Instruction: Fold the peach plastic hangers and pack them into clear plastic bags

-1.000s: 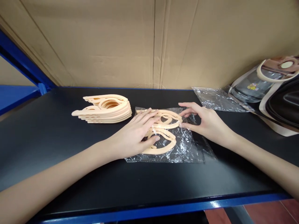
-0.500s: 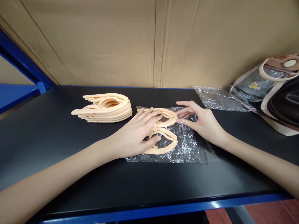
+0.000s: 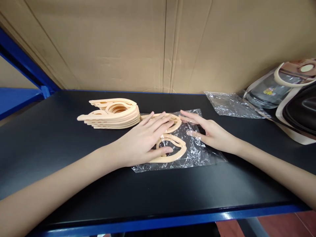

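A clear plastic bag (image 3: 197, 149) lies flat on the black tabletop with two peach plastic pieces inside, which look like folding hangers (image 3: 170, 158). My left hand (image 3: 145, 141) rests palm down across the bag and the hangers, fingers spread, covering their left parts. At the right end of the upper hanger, my right hand (image 3: 209, 131) touches the bag with its fingertips, thumb apart from the fingers. A neat stack of the same peach hangers (image 3: 113, 115) sits to the left, just beyond my left hand.
Another clear plastic bag (image 3: 232, 103) lies at the back right. Beside it are a transparent bottle (image 3: 266, 87) with a strap and a black item (image 3: 302, 105). A cardboard wall (image 3: 111, 46) closes the back, and a blue rail (image 3: 172, 222) edges the front.
My right fingertips have moved left along the bag. The upper hanger has shifted left inside the bag, towards the stack. My left hand stays spread on top.
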The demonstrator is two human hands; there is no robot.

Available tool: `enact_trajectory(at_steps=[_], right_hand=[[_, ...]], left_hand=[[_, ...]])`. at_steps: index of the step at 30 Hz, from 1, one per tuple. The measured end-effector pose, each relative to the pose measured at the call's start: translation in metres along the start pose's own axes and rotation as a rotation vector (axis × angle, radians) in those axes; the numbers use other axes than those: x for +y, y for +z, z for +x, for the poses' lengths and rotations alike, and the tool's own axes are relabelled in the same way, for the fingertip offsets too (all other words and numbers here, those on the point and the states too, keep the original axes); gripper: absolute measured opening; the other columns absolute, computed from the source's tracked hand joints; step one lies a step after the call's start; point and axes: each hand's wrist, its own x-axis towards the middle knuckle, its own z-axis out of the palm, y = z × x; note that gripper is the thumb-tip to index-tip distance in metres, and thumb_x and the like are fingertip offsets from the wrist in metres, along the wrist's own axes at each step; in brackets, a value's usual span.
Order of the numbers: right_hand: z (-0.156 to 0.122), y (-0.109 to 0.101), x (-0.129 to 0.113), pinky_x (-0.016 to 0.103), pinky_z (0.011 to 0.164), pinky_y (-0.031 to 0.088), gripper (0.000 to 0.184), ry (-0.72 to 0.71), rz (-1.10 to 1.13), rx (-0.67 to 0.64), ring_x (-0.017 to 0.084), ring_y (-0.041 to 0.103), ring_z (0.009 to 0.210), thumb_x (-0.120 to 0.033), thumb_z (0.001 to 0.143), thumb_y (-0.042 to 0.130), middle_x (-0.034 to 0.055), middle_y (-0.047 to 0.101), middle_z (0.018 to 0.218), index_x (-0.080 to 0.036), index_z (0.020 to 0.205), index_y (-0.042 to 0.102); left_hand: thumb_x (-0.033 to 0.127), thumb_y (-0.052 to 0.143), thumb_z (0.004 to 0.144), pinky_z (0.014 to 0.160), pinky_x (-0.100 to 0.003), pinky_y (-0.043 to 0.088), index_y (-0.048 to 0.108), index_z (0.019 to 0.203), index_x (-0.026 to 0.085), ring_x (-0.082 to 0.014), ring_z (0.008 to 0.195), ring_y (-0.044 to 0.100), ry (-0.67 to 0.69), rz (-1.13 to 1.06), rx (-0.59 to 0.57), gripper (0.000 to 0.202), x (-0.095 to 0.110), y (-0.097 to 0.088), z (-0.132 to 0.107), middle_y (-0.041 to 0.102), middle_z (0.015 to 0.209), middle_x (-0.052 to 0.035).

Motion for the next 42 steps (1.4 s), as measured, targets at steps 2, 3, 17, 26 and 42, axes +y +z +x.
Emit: enact_trajectory(at_steps=[2, 3, 17, 26, 42], right_hand=[[-0.002, -0.001, -0.001, 0.052, 0.114, 0.041, 0.063, 0.006, -0.017, -0.008, 0.024, 0.047, 0.138, -0.034, 0.098, 0.051, 0.005, 0.042, 0.156, -0.031, 0.155, 0.025], [-0.002, -0.002, -0.001, 0.052, 0.112, 0.043, 0.065, 0.013, -0.028, -0.003, 0.024, 0.049, 0.137, -0.034, 0.097, 0.052, 0.0057, 0.044, 0.154, -0.031, 0.155, 0.025], [-0.007, -0.012, -0.001, 0.038, 0.082, 0.057, 0.035, 0.106, -0.156, 0.251, 0.021, 0.072, 0.09, -0.034, 0.093, 0.058, 0.0006, 0.075, 0.096, -0.026, 0.127, 0.056], [-0.007, -0.009, -0.008, 0.041, 0.097, 0.054, 0.06, 0.031, -0.089, -0.013, 0.022, 0.062, 0.121, -0.035, 0.094, 0.057, 0.0032, 0.067, 0.131, -0.029, 0.149, 0.034], [-0.009, -0.015, 0.003, 0.041, 0.087, 0.057, 0.062, 0.093, -0.214, 0.038, 0.022, 0.066, 0.105, -0.034, 0.091, 0.057, 0.0036, 0.069, 0.121, -0.031, 0.149, 0.037]], left_hand=[[0.058, 0.033, 0.101, 0.125, -0.051, 0.011, 0.031, 0.153, 0.014, -0.0259, 0.152, 0.017, -0.003, 0.069, 0.085, 0.068, 0.0, -0.013, -0.001, 0.026, 0.162, -0.0104], [0.058, 0.032, 0.102, 0.125, -0.05, 0.01, 0.033, 0.152, 0.013, -0.0253, 0.152, 0.017, -0.019, 0.094, 0.14, 0.068, -0.001, -0.022, -0.002, 0.027, 0.162, -0.0106], [0.086, 0.058, 0.067, 0.109, -0.06, 0.036, 0.035, 0.153, 0.022, -0.041, 0.139, 0.04, -0.497, 0.1, 0.003, 0.11, -0.137, -0.071, -0.07, 0.034, 0.158, -0.0129], [0.052, 0.043, 0.1, 0.117, -0.049, 0.033, 0.053, 0.136, 0.009, -0.0303, 0.137, 0.044, 0.026, 0.139, 0.217, 0.057, -0.017, -0.042, -0.004, 0.054, 0.142, -0.0153], [0.032, 0.041, 0.099, 0.052, -0.027, 0.044, 0.065, 0.088, 0.018, -0.0169, 0.06, 0.062, -0.367, -0.05, 0.095, 0.03, -0.001, -0.015, -0.008, 0.068, 0.079, -0.0038]])
